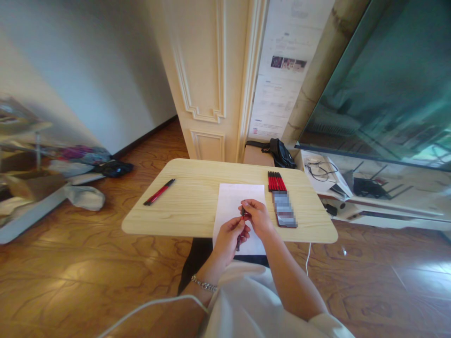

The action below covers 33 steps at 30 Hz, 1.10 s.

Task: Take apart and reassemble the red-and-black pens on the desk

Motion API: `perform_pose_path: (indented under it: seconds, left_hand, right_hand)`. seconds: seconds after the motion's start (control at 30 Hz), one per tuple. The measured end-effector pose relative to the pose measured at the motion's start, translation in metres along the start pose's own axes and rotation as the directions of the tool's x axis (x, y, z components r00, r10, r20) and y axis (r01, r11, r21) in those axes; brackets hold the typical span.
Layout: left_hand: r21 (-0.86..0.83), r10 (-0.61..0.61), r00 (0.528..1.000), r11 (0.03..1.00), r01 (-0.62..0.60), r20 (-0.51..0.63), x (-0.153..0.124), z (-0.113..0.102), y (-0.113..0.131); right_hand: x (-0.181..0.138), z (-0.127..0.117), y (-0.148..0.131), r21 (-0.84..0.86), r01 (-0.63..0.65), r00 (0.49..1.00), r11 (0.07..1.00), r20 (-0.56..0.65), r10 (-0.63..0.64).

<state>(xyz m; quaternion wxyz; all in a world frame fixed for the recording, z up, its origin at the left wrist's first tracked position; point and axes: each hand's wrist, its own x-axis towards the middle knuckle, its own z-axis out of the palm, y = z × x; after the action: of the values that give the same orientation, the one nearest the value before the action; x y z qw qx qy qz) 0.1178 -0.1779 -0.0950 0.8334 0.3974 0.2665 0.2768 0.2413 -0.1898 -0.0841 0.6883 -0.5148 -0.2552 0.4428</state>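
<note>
Above the white sheet of paper (229, 197), both my hands meet on a dark red and black pen (238, 242). My left hand (229, 234) is closed around its barrel, and the lower end sticks out beneath the fingers. With fingertips pinched, my right hand (258, 217) grips the pen's black upper end, which looks like a cap; whether it is apart from the barrel I cannot tell. Right of the paper lies a row of several red pens with black ends (276, 182). One or two more red and black pens (159, 192) lie slanted at the table's left.
A pixelated, phone-like flat object (285, 210) lies below the pen row on the light wooden table (197, 176). A white cable (155, 303) crosses near my left forearm. Behind the table are a door panel (207, 141) and a black bag (282, 152); a large screen (380, 94) is at right.
</note>
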Motion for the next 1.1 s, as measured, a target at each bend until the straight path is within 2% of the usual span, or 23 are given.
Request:
perform_pose_path:
  seconds: [0.07,0.13,0.33,0.53,0.73,0.93,1.1]
  left_hand:
    - [0.000,-0.011,1.000,1.000,0.011,-0.003,-0.0009,0.0002,0.0000]
    - [0.011,-0.017,1.000,1.000,0.018,-0.017,-0.0014,0.0002,0.0006]
    - [0.057,0.011,0.999,0.998,-0.009,-0.033,-0.0002,-0.0004,0.0016]
    - [0.049,0.023,1.000,0.999,-0.023,-0.016,0.0007,-0.0027,-0.0015]
    - [0.058,0.036,0.999,0.998,-0.035,-0.020,0.0007,-0.0024,-0.0002]
    - [0.069,0.051,0.998,0.996,-0.049,-0.030,0.0004,-0.0016,-0.0003]
    - [0.064,0.053,0.997,0.997,-0.050,-0.048,0.0004,0.0002,0.0011]
  right_hand:
    - [-0.0023,-0.0014,-0.0009,0.054,-0.053,0.997,0.997,0.067,0.049]
    - [-0.0033,-0.0014,-0.0025,0.047,-0.079,0.994,0.996,0.074,0.076]
    - [0.0008,0.0006,-0.0021,-0.140,0.036,0.997,0.989,-0.068,-0.046]
    - [-0.0012,-0.0037,-0.0005,-0.043,-0.027,0.995,0.999,0.096,0.031]
    - [0.0016,-0.0012,-0.0003,-0.170,0.031,0.997,0.985,-0.068,-0.043]
    - [-0.0009,-0.0040,-0.0053,-0.101,-0.008,0.993,0.995,0.113,0.020]
    - [0.0034,-0.0045,-0.0002,-0.196,0.028,0.999,0.980,-0.025,-0.033]
